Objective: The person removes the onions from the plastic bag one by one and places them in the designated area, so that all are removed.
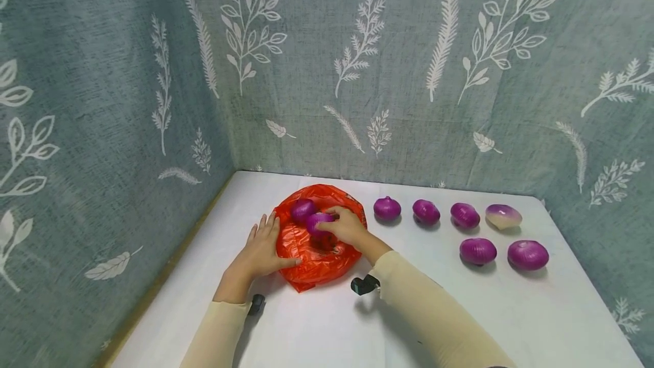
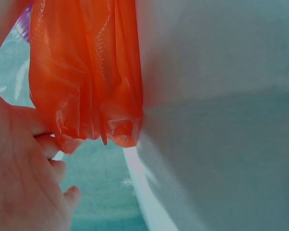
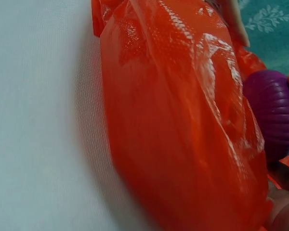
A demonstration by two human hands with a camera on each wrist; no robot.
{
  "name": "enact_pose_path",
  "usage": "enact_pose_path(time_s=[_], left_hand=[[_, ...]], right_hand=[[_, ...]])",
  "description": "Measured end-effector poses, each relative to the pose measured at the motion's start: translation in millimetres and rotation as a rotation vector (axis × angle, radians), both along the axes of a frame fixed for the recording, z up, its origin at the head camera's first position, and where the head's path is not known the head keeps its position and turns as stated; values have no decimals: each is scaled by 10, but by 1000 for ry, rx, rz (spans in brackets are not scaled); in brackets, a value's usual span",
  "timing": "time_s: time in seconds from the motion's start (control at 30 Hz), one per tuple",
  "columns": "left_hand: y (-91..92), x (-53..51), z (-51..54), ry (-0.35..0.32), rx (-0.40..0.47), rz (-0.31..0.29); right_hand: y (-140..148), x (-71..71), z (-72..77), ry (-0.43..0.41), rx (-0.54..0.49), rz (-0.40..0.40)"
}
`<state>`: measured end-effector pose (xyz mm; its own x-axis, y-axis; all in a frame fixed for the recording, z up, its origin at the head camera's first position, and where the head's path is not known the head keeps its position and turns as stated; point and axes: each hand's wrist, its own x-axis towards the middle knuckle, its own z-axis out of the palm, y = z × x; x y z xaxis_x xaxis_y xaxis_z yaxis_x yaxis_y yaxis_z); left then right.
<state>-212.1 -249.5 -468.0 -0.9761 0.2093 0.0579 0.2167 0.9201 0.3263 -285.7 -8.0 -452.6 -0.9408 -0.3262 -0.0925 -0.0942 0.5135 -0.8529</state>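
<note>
An orange-red plastic bag (image 1: 295, 243) lies spread on the white table, its mouth upward. In it my right hand (image 1: 348, 226) grips a purple onion (image 1: 318, 224), whose ridged side shows in the right wrist view (image 3: 272, 115). Another purple onion (image 1: 304, 210) rests in the bag just behind and left of that one. My left hand (image 1: 261, 251) lies against the bag's left edge with its fingers spread and straight. In the left wrist view the bag's folds (image 2: 86, 72) hang beside the left palm (image 2: 24, 173).
To the right on the white table (image 1: 327, 328) are several onions: a back row with a purple one (image 1: 387, 209) nearest the bag and a pale-bottomed one (image 1: 503, 216) at its end, plus two in front (image 1: 477, 251). Patterned grey-green cloth (image 1: 327, 72) hangs behind and at the left.
</note>
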Motion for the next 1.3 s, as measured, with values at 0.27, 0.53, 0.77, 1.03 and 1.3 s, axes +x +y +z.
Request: enact_pose_path(time_s=[0.27, 0.53, 0.77, 1.03, 1.3], left_hand=[[-5, -2, -25, -10, 8, 2], [-7, -23, -39, -14, 8, 2], [-6, -18, -43, -3, 16, 1], [-7, -13, -28, 9, 13, -8], [-14, -19, -24, 15, 12, -14]], right_hand=[[143, 22, 37, -1, -17, 2], [285, 73, 167, 33, -22, -5], [444, 127, 233, 28, -16, -23], [659, 172, 248, 78, 6, -41], [913, 223, 171, 57, -18, -79]])
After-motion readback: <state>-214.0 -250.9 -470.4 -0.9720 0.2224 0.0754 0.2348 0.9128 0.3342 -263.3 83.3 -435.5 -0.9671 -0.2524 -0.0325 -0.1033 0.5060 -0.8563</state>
